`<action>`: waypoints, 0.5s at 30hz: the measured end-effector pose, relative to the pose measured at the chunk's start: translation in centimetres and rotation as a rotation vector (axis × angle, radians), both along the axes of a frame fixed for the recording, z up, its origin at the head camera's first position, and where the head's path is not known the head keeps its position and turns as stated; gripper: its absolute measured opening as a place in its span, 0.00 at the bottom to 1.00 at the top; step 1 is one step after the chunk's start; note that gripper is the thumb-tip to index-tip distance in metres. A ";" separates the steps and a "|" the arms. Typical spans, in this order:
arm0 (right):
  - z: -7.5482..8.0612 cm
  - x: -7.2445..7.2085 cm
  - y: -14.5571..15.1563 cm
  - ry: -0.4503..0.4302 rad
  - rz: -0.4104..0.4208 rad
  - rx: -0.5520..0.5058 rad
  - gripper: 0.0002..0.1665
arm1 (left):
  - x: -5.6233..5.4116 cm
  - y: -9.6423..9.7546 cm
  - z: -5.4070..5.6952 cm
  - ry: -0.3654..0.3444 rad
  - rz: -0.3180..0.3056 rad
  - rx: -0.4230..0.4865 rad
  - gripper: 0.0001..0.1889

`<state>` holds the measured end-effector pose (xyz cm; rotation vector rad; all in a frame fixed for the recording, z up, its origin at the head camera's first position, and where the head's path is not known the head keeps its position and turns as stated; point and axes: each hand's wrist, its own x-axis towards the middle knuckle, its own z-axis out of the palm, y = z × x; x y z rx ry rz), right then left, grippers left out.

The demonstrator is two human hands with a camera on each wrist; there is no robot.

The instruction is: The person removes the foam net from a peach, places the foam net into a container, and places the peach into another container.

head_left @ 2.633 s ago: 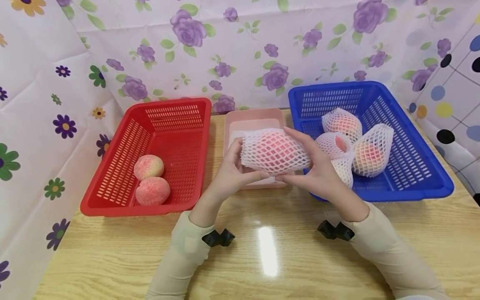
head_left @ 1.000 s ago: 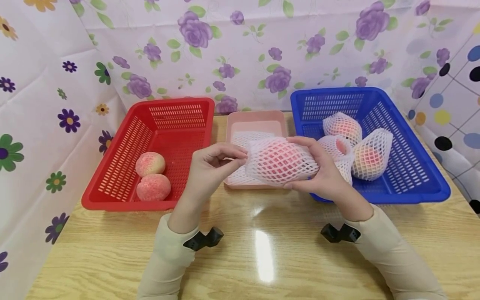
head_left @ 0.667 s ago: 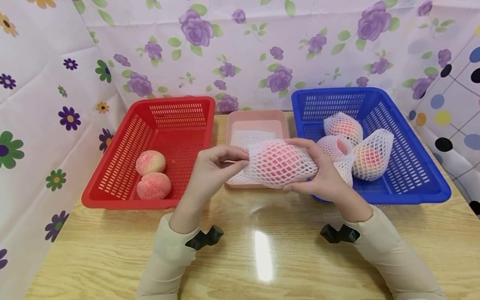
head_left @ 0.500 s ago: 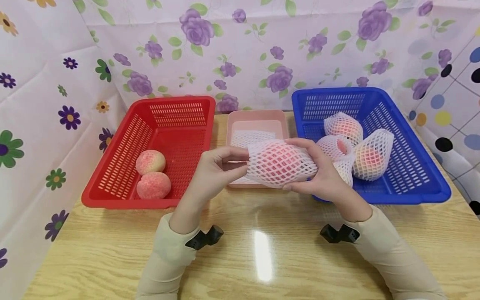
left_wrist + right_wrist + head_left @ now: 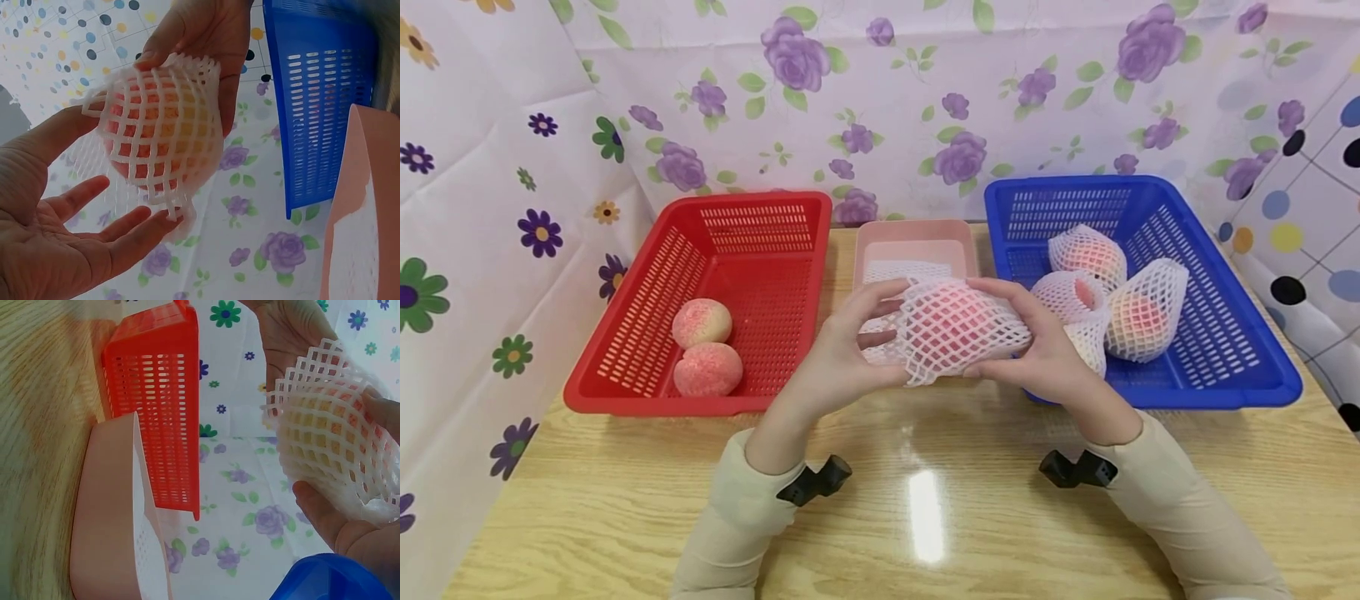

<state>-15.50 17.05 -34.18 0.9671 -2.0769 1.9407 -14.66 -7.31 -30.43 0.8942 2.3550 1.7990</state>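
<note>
My right hand (image 5: 1037, 342) grips a peach (image 5: 951, 321) inside a white foam fruit net, its thumb and fingers curled round the right end. My left hand (image 5: 853, 346) is at the net's left end. In the left wrist view, its thumb (image 5: 81, 122) and one fingertip (image 5: 172, 215) are spread apart, with strands of the net's rim over them; the other fingers stand away from the net. The right wrist view shows the wrapped peach (image 5: 325, 431) with the flared rim towards the left hand. Both hands hold it above a pink tray (image 5: 917, 229).
At left stands a red basket (image 5: 752, 408) with two bare peaches (image 5: 707, 369). A blue basket (image 5: 1225, 392) at right holds several netted peaches (image 5: 1142, 317). More white foam nets (image 5: 902, 269) lie in the tray. A floral curtain (image 5: 895, 100) hangs behind the wooden table (image 5: 925, 467).
My left hand has gone from pinching the net's left end to spreading thumb and fingers at it, and the rim has widened. The right hand keeps its grip, nearly still over the last second.
</note>
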 end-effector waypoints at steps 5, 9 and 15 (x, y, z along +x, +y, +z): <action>0.0 0.2 0.0 -0.034 -0.047 -0.002 0.46 | 0.0 0.6 -0.2 0.003 0.002 -0.013 0.41; 0.0 0.2 -0.1 -0.053 -0.024 -0.049 0.43 | -0.1 0.7 -0.5 0.031 0.007 0.001 0.40; 0.1 0.1 -0.1 -0.078 -0.009 -0.119 0.40 | -0.3 0.4 -0.4 0.031 0.010 0.027 0.38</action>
